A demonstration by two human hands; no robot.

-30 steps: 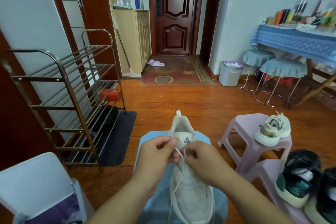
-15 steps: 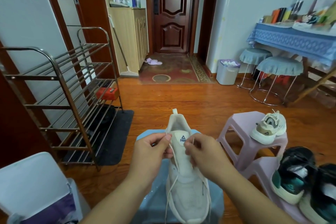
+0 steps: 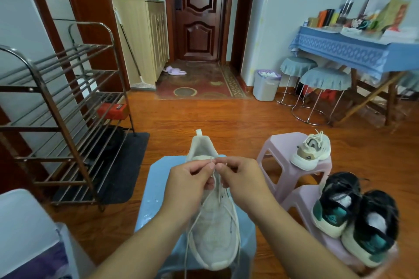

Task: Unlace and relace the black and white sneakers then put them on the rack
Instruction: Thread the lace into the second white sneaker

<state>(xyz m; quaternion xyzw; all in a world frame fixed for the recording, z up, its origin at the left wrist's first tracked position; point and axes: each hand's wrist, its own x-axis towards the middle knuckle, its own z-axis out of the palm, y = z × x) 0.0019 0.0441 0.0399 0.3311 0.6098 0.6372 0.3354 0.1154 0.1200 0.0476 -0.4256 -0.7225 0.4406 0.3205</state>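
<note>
Wooden flooring is stretching toward a dark door, with a metal shoe rack (image 3: 68,106) standing open-shelved at the left. On a blue stool (image 3: 156,199) a pale sneaker (image 3: 213,231) is lying heel away, its lace (image 3: 192,229) trailing loose. Both the left hand (image 3: 188,186) and the right hand (image 3: 242,181) are pinching lace ends above the tongue, seemingly lacing the top eyelets. Next comes tying off, most likely. The black and white sneakers (image 3: 353,219) are waiting on a pink stool (image 3: 292,201) at right, near its edge.
</note>
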